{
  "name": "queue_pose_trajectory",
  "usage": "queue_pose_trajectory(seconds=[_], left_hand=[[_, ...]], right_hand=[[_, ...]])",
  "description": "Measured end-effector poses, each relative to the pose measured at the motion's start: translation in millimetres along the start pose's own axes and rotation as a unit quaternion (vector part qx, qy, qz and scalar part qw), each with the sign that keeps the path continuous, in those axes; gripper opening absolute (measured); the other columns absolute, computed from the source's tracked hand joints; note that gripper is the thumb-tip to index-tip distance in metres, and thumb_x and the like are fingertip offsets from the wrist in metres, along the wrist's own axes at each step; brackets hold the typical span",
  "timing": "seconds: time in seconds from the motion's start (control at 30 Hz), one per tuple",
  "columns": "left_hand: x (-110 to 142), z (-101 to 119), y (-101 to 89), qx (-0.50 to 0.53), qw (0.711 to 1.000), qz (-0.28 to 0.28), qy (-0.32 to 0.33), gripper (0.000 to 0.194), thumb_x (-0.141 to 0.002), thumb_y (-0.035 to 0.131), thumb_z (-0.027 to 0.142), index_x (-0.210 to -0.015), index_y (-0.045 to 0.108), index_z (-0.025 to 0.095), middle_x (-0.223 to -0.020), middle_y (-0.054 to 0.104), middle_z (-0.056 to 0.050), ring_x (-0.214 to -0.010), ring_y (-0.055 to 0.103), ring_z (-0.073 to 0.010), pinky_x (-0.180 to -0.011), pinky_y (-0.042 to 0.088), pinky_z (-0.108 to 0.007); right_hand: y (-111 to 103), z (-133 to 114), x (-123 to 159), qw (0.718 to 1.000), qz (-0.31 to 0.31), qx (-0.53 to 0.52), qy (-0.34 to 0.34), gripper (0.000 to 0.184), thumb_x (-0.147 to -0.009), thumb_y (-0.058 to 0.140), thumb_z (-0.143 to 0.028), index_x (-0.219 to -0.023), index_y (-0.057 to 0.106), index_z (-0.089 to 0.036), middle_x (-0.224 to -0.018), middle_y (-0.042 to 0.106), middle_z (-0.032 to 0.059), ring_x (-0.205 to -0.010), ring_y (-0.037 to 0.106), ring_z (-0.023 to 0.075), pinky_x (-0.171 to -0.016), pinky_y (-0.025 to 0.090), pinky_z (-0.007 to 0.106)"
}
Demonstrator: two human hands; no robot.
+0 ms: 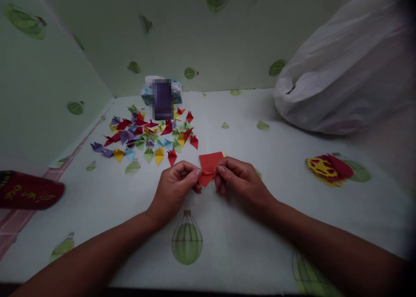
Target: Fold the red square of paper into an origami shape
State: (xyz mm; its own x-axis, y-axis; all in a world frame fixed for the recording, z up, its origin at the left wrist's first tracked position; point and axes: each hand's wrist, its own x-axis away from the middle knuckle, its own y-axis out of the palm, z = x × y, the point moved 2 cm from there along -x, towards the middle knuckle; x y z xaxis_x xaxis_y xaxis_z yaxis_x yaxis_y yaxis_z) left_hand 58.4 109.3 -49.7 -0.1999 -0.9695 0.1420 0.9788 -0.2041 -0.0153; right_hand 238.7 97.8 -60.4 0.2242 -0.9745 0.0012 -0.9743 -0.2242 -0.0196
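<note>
Both of my hands pinch a red sheet of paper [209, 165] just above the table. My left hand [177, 182] grips its lower left corner with thumb and fingers closed. My right hand [238, 180] holds the right side the same way. The paper is partly folded, with a fold showing at its lower edge. A sliver of yellow shows behind its top right corner. Beyond the hands lies a pile of several small folded paper pieces [146, 137] in red, purple, yellow, green and blue.
The table wears a white cloth [260, 219] printed with green balloons. A tissue box [160, 93] stands at the back, a big white plastic bag [344, 72] at the right. A red and yellow stack of paper [328, 169] lies right; a dark red object [27, 191] sits left.
</note>
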Motion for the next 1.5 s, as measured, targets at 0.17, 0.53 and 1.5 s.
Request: queue_pose_trajectory(seconds=[0.17,0.53,1.5], left_hand=[[1.8,2.3,2.7,-0.026,0.999,-0.013,0.023,0.017,-0.082,0.070,0.029,-0.074,0.065,0.015,-0.057,0.065,0.002,-0.052,0.061,-0.0092,-0.055,0.048,-0.020],[-0.2,-0.3,0.0,-0.044,0.998,-0.021,0.044,0.015,-0.083,0.069,0.028,-0.076,0.065,0.014,-0.057,0.066,0.002,-0.053,0.061,-0.0086,-0.055,0.049,-0.019],[-1.7,-3.1,0.5,0.000,0.998,-0.027,0.059,0.013,-0.083,0.070,0.026,-0.080,0.065,0.015,-0.063,0.068,0.002,-0.056,0.065,-0.0090,-0.057,0.054,-0.018]], right_hand=[[2.7,2.4,0.5,0.999,-0.039,-0.006,0.024,0.037,-0.098,0.051,-0.048,-0.079,0.059,-0.017,-0.065,0.061,-0.0003,-0.052,0.056,0.0101,-0.051,0.042,0.024],[3.8,2.8,-0.3,0.996,-0.051,-0.032,0.059,0.032,-0.094,0.057,-0.042,-0.074,0.059,-0.017,-0.061,0.062,-0.0013,-0.047,0.053,0.0080,-0.046,0.039,0.022],[7.1,0.9,2.3,0.990,-0.002,-0.126,0.059,0.017,-0.083,0.068,-0.026,-0.074,0.057,-0.018,-0.057,0.062,-0.0047,-0.046,0.056,0.0078,-0.047,0.043,0.021]])
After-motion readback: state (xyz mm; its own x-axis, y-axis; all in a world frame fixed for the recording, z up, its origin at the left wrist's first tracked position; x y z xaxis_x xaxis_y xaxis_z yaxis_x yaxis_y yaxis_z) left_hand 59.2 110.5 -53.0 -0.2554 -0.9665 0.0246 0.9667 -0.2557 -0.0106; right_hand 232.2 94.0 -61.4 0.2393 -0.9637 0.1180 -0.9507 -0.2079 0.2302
